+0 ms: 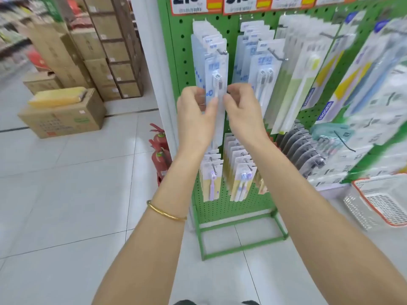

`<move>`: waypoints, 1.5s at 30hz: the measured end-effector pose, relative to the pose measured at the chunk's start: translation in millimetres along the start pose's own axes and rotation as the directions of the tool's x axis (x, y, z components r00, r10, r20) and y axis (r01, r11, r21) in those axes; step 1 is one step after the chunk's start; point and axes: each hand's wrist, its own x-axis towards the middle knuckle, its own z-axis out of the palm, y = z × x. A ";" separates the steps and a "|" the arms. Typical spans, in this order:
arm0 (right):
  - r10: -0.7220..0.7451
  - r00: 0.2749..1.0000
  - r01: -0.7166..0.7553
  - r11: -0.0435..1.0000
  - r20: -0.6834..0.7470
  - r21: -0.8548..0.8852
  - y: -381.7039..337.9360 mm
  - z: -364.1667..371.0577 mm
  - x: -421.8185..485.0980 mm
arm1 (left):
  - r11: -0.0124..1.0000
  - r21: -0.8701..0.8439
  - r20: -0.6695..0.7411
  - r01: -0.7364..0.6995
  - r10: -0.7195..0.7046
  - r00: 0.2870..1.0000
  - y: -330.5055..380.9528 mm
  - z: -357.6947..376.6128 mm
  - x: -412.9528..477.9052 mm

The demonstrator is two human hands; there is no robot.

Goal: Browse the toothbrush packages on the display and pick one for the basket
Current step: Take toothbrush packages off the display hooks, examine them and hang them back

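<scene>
Arms raised; left hand point(195, 111), right hand point(242, 108) grips pinch toothbrush package point(217, 69) edges.

Both forearms reach forward, raised side by side. The left hand point(195, 115) and right hand point(243, 111) pinch one toothbrush package point(215, 69) between their curled fingertips.

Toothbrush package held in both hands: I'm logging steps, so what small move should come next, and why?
Probably draw the toothbrush package toward you, clear of the hook: left hand and right hand pinch its edges, it sits close under the hook tip, and the basket waits lower right.
</scene>
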 end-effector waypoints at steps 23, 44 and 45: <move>0.048 0.982 -0.003 0.971 -0.182 0.241 12.9 -5.3 -18.8 | 0.999 -0.002 0.081 -0.032 0.032 0.996 17.6 0.0 -13.9; 0.161 0.983 -0.162 0.987 0.093 0.007 78.4 -69.5 -117.3 | 0.547 -0.399 0.357 0.736 -0.646 0.675 -7.1 53.8 -91.9; 0.156 0.977 -0.158 0.987 0.145 0.007 78.0 -69.8 -118.5 | 0.570 -0.385 0.353 0.726 -0.636 0.686 -5.4 54.1 -90.8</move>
